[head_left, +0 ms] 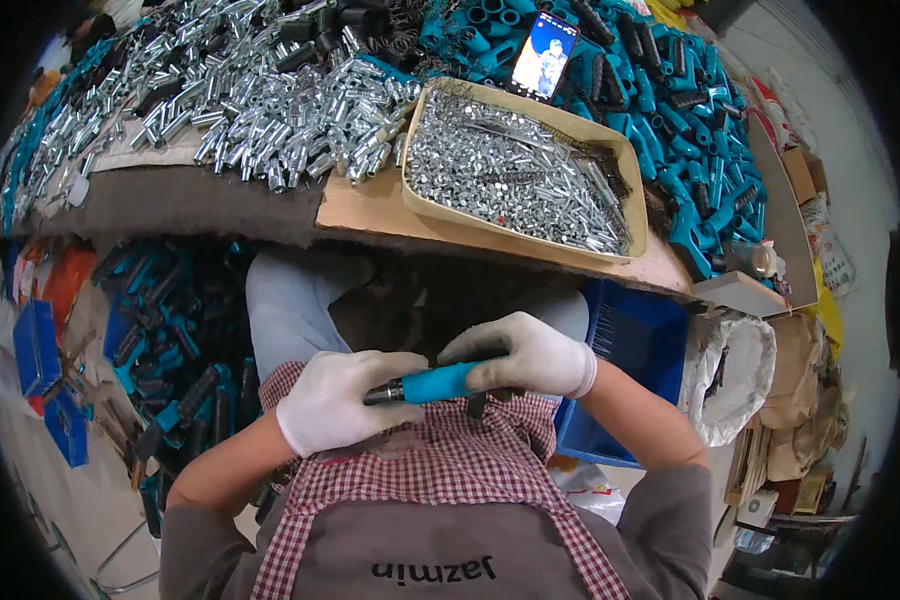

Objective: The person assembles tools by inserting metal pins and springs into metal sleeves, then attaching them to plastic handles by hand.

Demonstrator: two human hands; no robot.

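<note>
You have both gloved hands closed on one teal handle point(438, 383), held level just above your lap and close against your checked apron point(440, 470), below the front edge of the desk point(370, 212). Your left hand point(338, 398) is clenched round the dark metal end that sticks out of the handle, and your right hand point(526, 355) is wrapped over the other end, so only the middle of the teal sleeve shows between them. The handle looks like a stiff, light piece with a plastic or rubbery sleeve, which should grip well through cloth gloves; the bare metal tip is likely the slicker part, so the sleeve is the better place to hold. On the desk, an oval tan tray point(422, 205) is full of small shiny metal nuts point(500, 170) and pins. Left of it lies a loose heap of silver metal tubes point(270, 110), and behind and to the right a pile of more teal handles point(700, 150). A phone point(544, 56) leans among them. A blue crate point(638, 345) stands by your right knee; what it holds is hidden.
</note>
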